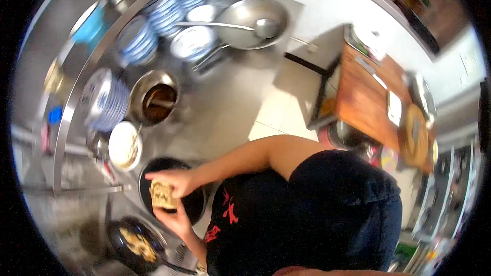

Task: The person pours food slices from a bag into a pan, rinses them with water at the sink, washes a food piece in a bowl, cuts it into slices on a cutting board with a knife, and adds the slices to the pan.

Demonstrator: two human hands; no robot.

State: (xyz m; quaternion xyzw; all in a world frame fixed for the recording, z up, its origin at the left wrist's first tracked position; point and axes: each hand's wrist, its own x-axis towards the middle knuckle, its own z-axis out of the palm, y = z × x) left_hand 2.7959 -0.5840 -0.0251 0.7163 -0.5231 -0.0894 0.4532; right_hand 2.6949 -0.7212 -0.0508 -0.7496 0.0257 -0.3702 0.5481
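Both my hands are closed on a pale yellow block of food (163, 195) with brownish marks; its exact kind is unclear. My right hand (179, 181) grips it from the upper side, and my left hand (176, 220) supports it from the lower side. They are above a round black pan (193, 207). Close by, a black frying pan (120, 253) contains yellowish, browned food pieces (138, 244). A white bowl (137, 161) of pale food with a spoon in it stands near my right hand. Behind that is a steel pot (138, 89) with dark brown liquid and a utensil.
Stacked blue-and-white plates (105, 99) line the back of the steel counter (209, 102). A large wok (235, 18) with a ladle (265, 28) sits farther off. A wooden table (360, 92) holds a knife (371, 71) and a round chopping board (414, 133).
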